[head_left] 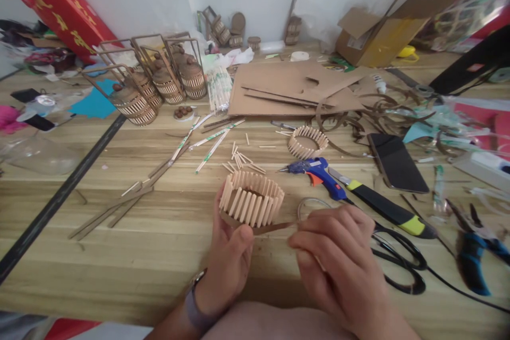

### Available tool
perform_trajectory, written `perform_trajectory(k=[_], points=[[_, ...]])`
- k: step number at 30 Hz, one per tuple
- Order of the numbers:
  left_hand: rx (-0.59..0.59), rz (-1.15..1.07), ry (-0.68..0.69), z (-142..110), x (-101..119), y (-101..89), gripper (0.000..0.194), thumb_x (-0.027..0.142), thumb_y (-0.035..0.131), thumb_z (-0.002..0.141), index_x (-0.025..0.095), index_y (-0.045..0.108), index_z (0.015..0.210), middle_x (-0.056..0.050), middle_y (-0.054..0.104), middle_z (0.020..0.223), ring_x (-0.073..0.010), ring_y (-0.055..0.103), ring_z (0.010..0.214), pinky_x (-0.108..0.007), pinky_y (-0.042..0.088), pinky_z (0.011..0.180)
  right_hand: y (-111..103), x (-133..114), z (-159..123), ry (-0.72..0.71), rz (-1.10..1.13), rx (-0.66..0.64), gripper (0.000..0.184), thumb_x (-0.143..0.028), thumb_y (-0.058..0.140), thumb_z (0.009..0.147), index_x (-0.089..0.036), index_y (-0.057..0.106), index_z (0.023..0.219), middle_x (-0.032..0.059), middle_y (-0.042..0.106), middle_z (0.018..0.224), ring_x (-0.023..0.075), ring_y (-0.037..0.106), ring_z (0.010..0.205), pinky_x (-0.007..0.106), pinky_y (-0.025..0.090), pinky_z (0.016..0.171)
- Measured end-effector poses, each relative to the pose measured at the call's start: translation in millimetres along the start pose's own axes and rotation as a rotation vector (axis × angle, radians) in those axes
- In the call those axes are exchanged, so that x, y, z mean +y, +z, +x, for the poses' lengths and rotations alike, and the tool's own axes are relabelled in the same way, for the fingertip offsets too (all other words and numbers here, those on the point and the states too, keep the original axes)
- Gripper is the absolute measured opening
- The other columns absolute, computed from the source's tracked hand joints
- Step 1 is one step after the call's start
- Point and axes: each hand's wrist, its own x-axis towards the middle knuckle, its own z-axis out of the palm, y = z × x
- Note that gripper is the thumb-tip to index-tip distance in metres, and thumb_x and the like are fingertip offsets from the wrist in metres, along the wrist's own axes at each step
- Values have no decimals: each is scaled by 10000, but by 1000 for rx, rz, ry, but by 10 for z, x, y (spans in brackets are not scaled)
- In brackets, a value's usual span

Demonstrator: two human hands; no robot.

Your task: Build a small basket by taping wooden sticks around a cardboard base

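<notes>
My left hand (235,249) grips a ring of short upright wooden sticks (255,204), its thumb pressed against the lower front. A thin brown strip (274,227) runs along the ring's bottom edge and stretches to the right. At the strip's far end, my right hand (334,255) pinches it between closed fingers. Just behind the ring lie loose short sticks (241,158). To the right, a blue glue gun (314,167) rests on the table with its nozzle pointing left. Another stick ring (307,142) stands farther back.
A utility knife (390,207), black scissors (402,260), pliers (474,249) and a phone (398,162) lie on the right. Small lidded baskets with handles (159,79) stand back left. Cardboard (274,79) and a box (382,32) sit behind. Brown strips (115,207) lie left.
</notes>
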Motion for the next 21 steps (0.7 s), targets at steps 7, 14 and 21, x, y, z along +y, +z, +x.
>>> perform_trajectory(k=[7, 14, 21], points=[[25, -80, -88, -14, -2, -40, 798, 329, 819, 738, 372, 423, 1430, -30, 655, 1246, -158, 683, 990, -180, 554, 748, -78, -4, 16, -3, 96, 27, 286, 54, 444, 769, -224, 509, 800, -19, 620, 694, 158, 578, 701, 363, 373, 697], [-19, -114, -54, 3, 3, 20, 802, 376, 806, 743, 345, 416, 1442, -51, 617, 1320, -231, 626, 1153, -286, 541, 922, 30, 60, -68, 104, -111, 29, 70, -164, 562, 905, -221, 593, 878, 24, 647, 793, 198, 566, 798, 379, 345, 764], [-46, -77, -36, 10, 49, 79, 802, 467, 797, 719, 290, 455, 1422, -92, 627, 1304, -303, 570, 1232, -435, 462, 1059, 102, 131, -119, 177, -81, -107, 94, -333, 561, 954, -258, 595, 1000, 22, 712, 882, 251, 635, 982, 456, 322, 938]])
